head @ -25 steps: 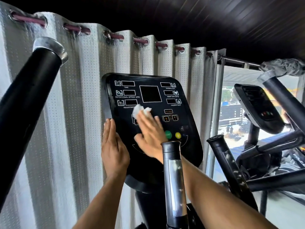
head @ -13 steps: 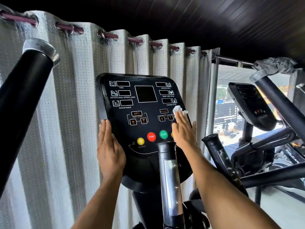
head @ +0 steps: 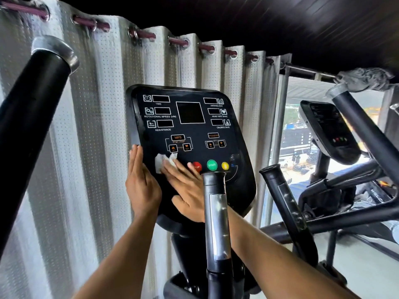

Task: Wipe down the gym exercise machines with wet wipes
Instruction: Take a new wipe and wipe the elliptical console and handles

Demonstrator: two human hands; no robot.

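Wipe [head: 165,161]: one, pressed flat on console [head: 218,126] by right hand [head: 186,184]; left hand [head: 141,182] flat, open, bracing edge.

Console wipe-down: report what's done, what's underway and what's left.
Done: cannot tell; no wiped area shows. Underway: right hand presses the wet wipe flat on the console, lower left, while left hand steadies its edge. Left: the handlebars and the neighbouring machine look untouched.

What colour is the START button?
Green. The round START button shows best in the head view, between a red and a yellow button.
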